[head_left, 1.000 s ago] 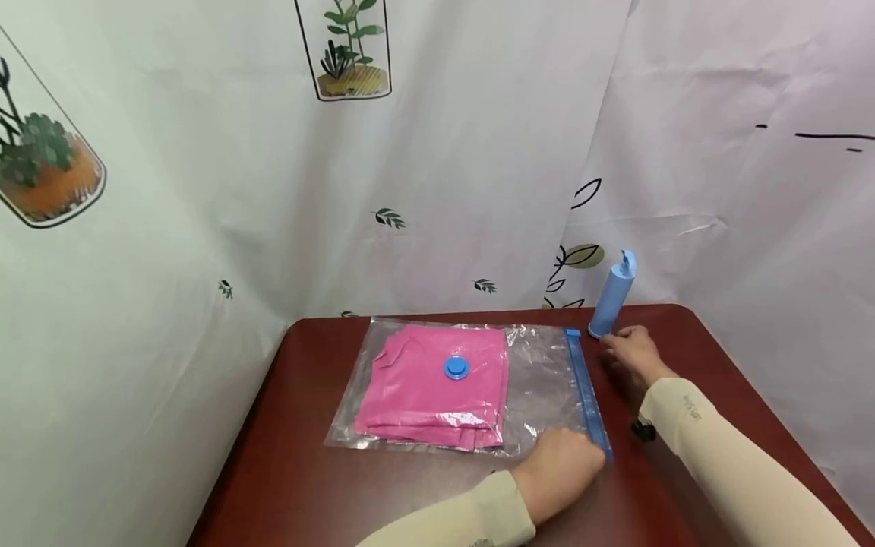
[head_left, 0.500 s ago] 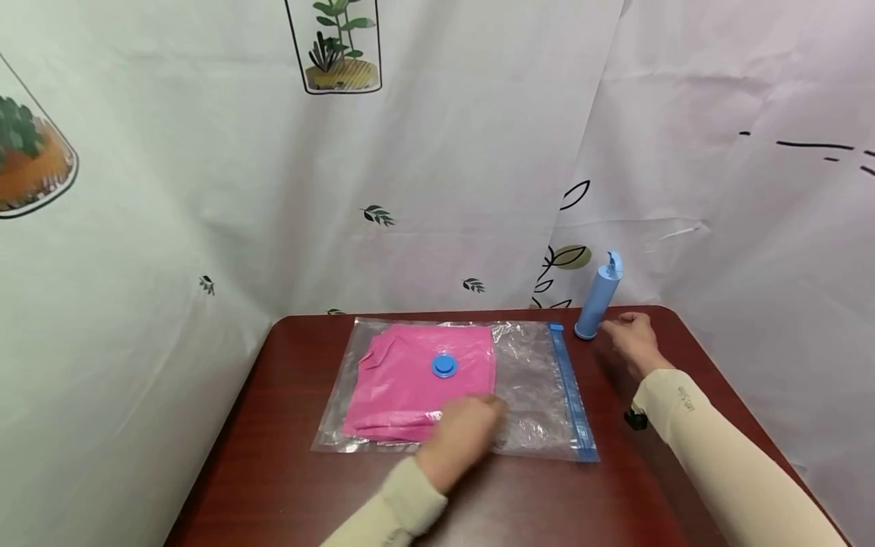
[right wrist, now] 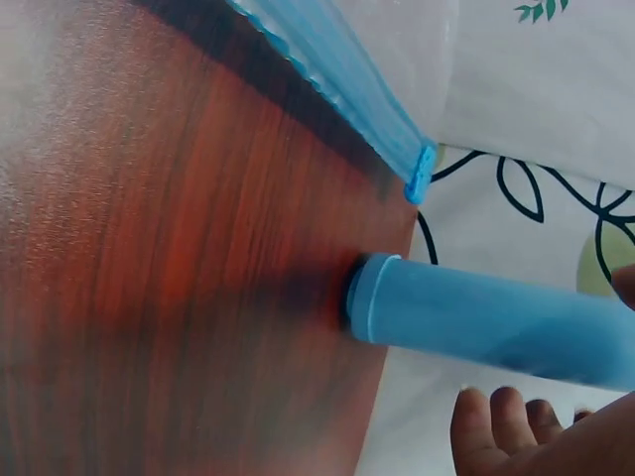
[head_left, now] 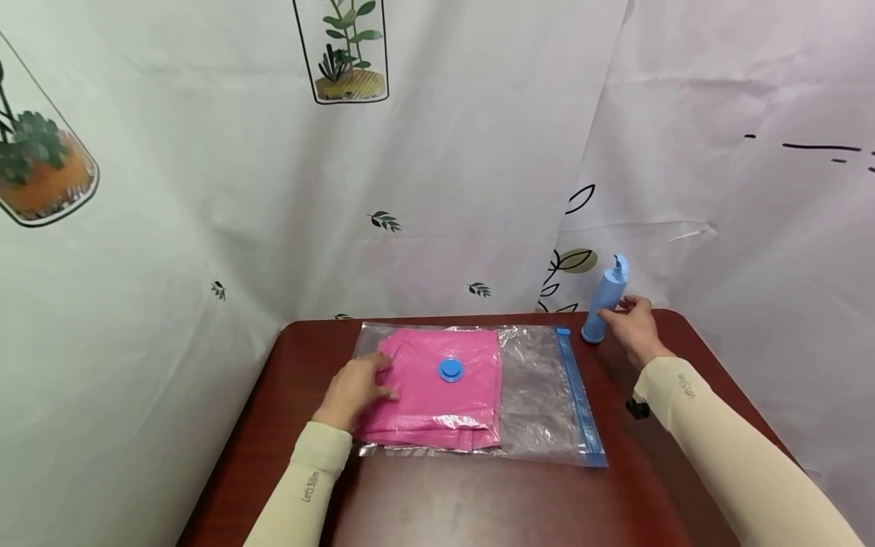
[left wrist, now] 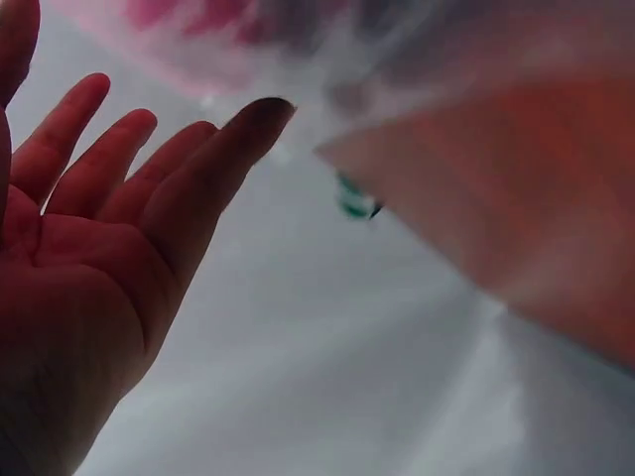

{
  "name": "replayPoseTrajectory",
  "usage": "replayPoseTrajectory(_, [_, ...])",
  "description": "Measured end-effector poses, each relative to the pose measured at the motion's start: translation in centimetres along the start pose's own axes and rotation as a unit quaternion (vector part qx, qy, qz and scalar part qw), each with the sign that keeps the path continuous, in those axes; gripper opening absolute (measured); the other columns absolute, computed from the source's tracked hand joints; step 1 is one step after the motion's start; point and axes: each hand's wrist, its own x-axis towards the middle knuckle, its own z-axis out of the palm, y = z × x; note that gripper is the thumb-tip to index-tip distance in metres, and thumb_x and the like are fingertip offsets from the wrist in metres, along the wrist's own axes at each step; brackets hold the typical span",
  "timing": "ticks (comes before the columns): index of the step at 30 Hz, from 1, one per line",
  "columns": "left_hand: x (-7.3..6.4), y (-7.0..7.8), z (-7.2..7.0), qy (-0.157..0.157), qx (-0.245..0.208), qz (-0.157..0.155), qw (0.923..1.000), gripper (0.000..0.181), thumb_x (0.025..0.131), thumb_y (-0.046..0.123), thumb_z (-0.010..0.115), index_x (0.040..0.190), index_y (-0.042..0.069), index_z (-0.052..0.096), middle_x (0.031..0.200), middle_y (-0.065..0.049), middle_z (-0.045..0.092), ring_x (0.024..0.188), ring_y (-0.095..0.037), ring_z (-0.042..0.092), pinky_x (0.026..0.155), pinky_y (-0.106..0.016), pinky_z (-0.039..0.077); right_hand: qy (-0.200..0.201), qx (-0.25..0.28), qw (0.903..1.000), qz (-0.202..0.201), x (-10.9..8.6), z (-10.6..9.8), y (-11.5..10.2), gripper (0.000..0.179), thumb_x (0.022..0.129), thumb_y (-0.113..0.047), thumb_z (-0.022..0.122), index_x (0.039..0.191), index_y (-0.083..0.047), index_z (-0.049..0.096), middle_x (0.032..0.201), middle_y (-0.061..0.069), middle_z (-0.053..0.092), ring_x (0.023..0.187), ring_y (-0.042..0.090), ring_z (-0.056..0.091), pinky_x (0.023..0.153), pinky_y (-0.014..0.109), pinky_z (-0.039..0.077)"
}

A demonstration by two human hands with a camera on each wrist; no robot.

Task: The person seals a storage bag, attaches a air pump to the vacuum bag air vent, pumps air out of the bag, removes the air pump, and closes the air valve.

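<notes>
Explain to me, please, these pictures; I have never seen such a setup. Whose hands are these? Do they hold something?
There is no machine: these are a person's bare left hand and right hand. The wide picture is seen from the head; the closer ones from each wrist. On the dark red table lies a clear bag with a blue strip along one end, a blue valve and, inside, folded pink cloth. A blue cylinder stands near its far right corner. The left hand is open at the cloth's left edge; the right hand is at the cylinder, a gap showing beside its fingers, so nothing seems gripped.
</notes>
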Motion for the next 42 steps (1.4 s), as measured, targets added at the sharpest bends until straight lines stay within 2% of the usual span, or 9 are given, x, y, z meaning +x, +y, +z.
replayPoseTrajectory(4, [0.3,-0.5,1.5,-0.026,0.005,-0.012,0.9996,0.071,0.084,0.033,0.101,0.147,0.01,0.077,0.163,-0.021,0.066,0.144,-0.049,0.069,0.109,-0.066,0.062,0.011,0.008,0.9999,0.006,-0.4,0.2,0.0,0.091,0.113,-0.023,0.061,0.177,0.001,0.001,0.185,0.033,0.02,0.169,0.05,0.035,0.137,0.062,0.039])
replayPoseTrajectory(9, [0.8,-0.6,2.3,-0.019,0.021,-0.015,0.9995,0.068,0.083,0.032,0.101,0.145,0.013,0.079,0.159,-0.021,0.069,0.137,-0.048,0.073,0.103,-0.067,0.064,-0.009,0.003,0.9999,0.01,-2.4,1.5,0.6,0.082,0.112,-0.021,0.06,0.172,0.007,0.01,0.176,0.038,0.033,0.157,0.048,0.047,0.128,0.06,0.048])
replayPoseTrajectory(17, [1.9,0.0,2.2,-0.03,0.026,-0.01,0.9992,0.069,0.081,0.03,0.103,0.143,0.011,0.08,0.157,-0.022,0.07,0.133,-0.049,0.074,0.101,-0.067,0.065,-0.098,-0.078,0.9891,-0.077,-6.0,9.1,-0.2,0.051,0.106,-0.01,0.07,0.148,0.013,0.053,0.146,0.036,0.064,0.133,0.047,0.065,0.108,0.053,0.059])
replayPoseTrajectory(22, [2.9,-0.1,3.0,-0.036,0.011,-0.013,0.9992,0.069,0.079,0.027,0.104,0.141,0.007,0.08,0.157,-0.024,0.069,0.135,-0.049,0.073,0.104,-0.066,0.064,-0.182,-0.103,0.9698,-0.126,-7.6,14.9,-1.4,0.043,0.102,-0.011,0.077,0.138,0.01,0.066,0.13,0.028,0.075,0.121,0.041,0.074,0.103,0.047,0.066])
replayPoseTrajectory(25, [3.9,-1.7,5.0,-0.028,0.012,-0.01,0.9995,0.071,0.077,0.029,0.105,0.141,0.009,0.08,0.154,-0.024,0.071,0.133,-0.048,0.074,0.104,-0.062,0.065,-0.214,-0.125,0.9568,-0.152,-7.9,18.6,-2.1,0.045,0.098,-0.015,0.082,0.135,0.008,0.069,0.125,0.024,0.078,0.113,0.035,0.076,0.099,0.044,0.067])
replayPoseTrajectory(28, [4.5,-2.2,5.9,-0.032,0.002,-0.023,0.9992,0.073,0.076,0.029,0.106,0.141,0.01,0.08,0.155,-0.024,0.071,0.133,-0.048,0.074,0.106,-0.061,0.065,-0.216,-0.188,0.936,-0.205,-6.5,22.5,-1.3,0.047,0.094,-0.025,0.085,0.128,0.005,0.072,0.116,0.021,0.081,0.102,0.031,0.077,0.094,0.044,0.068])
replayPoseTrajectory(31, [4.3,-1.6,5.5,-0.041,-0.014,-0.042,0.9981,0.072,0.077,0.029,0.106,0.142,0.01,0.08,0.158,-0.022,0.07,0.135,-0.047,0.073,0.108,-0.061,0.064,-0.192,-0.265,0.911,-0.252,-4.7,25.6,0.0,0.045,0.092,-0.031,0.084,0.119,0.003,0.073,0.107,0.018,0.078,0.093,0.028,0.072,0.094,0.047,0.066])
replayPoseTrajectory(37, [4.4,-2.4,6.3,-0.033,-0.017,-0.042,0.9984,0.071,0.077,0.028,0.106,0.141,0.01,0.081,0.157,-0.023,0.07,0.134,-0.048,0.073,0.109,-0.062,0.064,-0.143,-0.363,0.8713,-0.297,-2.4,28.3,1.0,0.034,0.089,-0.033,0.093,0.085,-0.008,0.07,0.079,0.006,0.072,0.074,0.024,0.066,0.081,0.046,0.065])
replayPoseTrajectory(42, [2.9,-0.7,4.3,-0.027,-0.012,-0.044,0.9986,0.068,0.08,0.025,0.104,0.141,0.008,0.08,0.155,-0.024,0.071,0.134,-0.049,0.072,0.11,-0.064,0.062,-0.142,-0.381,0.8591,-0.312,-2.4,28.7,0.9,0.04,0.09,-0.034,0.095,0.073,-0.014,0.064,0.072,0.003,0.07,0.068,0.022,0.064,0.079,0.047,0.065])
